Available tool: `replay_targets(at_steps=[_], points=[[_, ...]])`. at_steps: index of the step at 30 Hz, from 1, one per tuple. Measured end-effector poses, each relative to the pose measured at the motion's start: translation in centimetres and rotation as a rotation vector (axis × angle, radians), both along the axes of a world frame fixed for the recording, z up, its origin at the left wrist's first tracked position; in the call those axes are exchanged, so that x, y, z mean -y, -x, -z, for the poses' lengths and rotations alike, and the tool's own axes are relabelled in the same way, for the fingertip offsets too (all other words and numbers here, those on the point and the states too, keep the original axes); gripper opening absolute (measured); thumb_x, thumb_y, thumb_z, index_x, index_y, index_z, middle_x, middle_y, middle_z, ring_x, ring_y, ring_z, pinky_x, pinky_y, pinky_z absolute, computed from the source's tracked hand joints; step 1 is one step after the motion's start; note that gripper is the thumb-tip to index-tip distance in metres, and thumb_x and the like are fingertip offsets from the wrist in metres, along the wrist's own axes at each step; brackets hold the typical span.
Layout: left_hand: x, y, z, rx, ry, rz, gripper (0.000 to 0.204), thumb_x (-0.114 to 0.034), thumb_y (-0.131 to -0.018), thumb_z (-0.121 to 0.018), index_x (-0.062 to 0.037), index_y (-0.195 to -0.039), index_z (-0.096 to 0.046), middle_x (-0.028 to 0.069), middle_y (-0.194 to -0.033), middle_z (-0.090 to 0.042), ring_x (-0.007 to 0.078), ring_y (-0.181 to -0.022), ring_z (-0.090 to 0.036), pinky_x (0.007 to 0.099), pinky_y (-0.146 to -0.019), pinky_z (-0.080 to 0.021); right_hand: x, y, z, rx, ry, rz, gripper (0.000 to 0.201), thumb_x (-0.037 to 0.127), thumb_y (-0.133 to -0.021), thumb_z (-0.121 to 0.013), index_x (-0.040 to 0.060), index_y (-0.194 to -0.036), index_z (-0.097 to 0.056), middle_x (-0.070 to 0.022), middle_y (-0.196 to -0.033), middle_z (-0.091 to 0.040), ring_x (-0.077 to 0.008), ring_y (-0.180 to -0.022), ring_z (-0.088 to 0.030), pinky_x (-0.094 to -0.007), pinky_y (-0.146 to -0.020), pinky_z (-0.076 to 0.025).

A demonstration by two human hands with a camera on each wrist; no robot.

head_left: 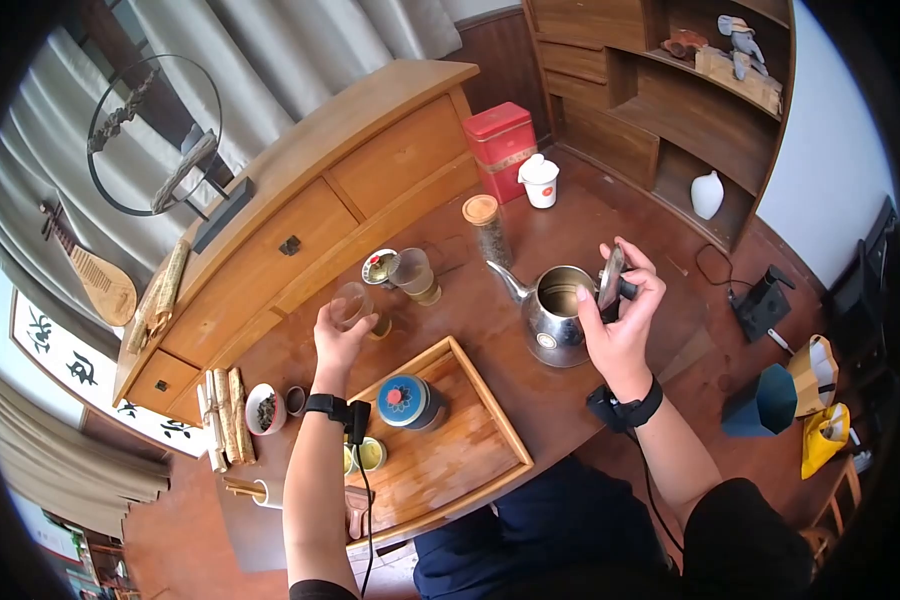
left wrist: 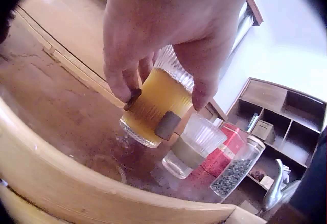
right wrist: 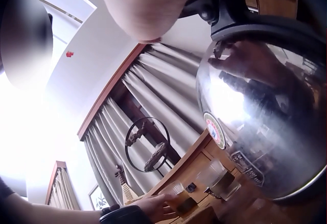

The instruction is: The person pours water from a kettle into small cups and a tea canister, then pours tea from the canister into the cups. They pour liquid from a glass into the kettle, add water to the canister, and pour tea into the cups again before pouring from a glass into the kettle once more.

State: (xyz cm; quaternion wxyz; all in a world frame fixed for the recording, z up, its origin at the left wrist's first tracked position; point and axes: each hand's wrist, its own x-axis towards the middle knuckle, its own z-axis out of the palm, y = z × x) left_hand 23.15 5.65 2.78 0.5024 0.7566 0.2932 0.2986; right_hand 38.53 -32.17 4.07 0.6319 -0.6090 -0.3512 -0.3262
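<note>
My left hand (head_left: 338,350) grips a ribbed glass (head_left: 352,305); amber liquid fills much of this glass (left wrist: 161,99) in the left wrist view, the fingers round its upper part. Close by stands a second glass (head_left: 415,278) with a band round it. My right hand (head_left: 630,325) pinches a metal lid (head_left: 611,278) on edge, beside the rim of a steel kettle (head_left: 557,325). The kettle's mouth is uncovered and its spout points toward a cork-topped jar (head_left: 487,230). In the right wrist view the kettle's shiny side (right wrist: 265,117) shows below my right hand (right wrist: 153,7).
A wooden tray (head_left: 520,455) with a blue-lidded pot (head_left: 410,403) and small cups lies near the body. Behind are a strainer (head_left: 379,266), a red tin (head_left: 501,145) and a white lidded cup (head_left: 539,182). A bowl of leaves (head_left: 265,410) sits left.
</note>
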Motion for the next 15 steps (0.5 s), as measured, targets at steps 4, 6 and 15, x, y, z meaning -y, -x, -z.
replay_targets(at_steps=[4,6,15], points=[[3.0,0.2,-4.8,0.047,-0.049,0.06,0.068,-0.011,-0.075,-0.086,0.0066,-0.128,-0.047,0.0165,-0.121,-0.065,0.0176,-0.095,-0.069,0.0271,-0.073,-0.056,-0.4,-0.2,0.7,-0.076,-0.109,-0.055,0.05,-0.006,-0.086,-0.066,0.0084,-0.118,-0.03,-0.0261,-0.142,-0.038,-0.0365,-0.127,-0.054,-0.0442,-0.103,-0.048],[3.9,0.0,-6.4,0.015,-0.069,0.073,0.068,-0.011,-0.075,-0.086,0.0065,-0.128,-0.047,0.0166,-0.12,-0.065,0.0174,-0.093,-0.069,0.0269,-0.072,-0.056,-0.4,0.3,0.6,-0.174,-0.173,-0.095,0.053,-0.007,-0.086,-0.064,0.0071,-0.123,-0.03,-0.0255,-0.141,-0.04,-0.0305,-0.119,-0.058,-0.0416,-0.099,-0.05],[11.0,-2.8,-11.2,0.149,0.041,0.446,0.061,-0.001,-0.075,-0.082,0.0032,-0.124,-0.045,0.0172,-0.123,-0.059,0.0246,-0.107,-0.066,0.0351,-0.088,-0.058,0.4,0.5,0.8,-0.301,-0.114,-0.069,0.062,-0.006,-0.081,-0.066,0.0016,-0.133,-0.034,-0.0209,-0.129,-0.054,-0.0207,-0.104,-0.06,-0.0344,-0.095,-0.05]])
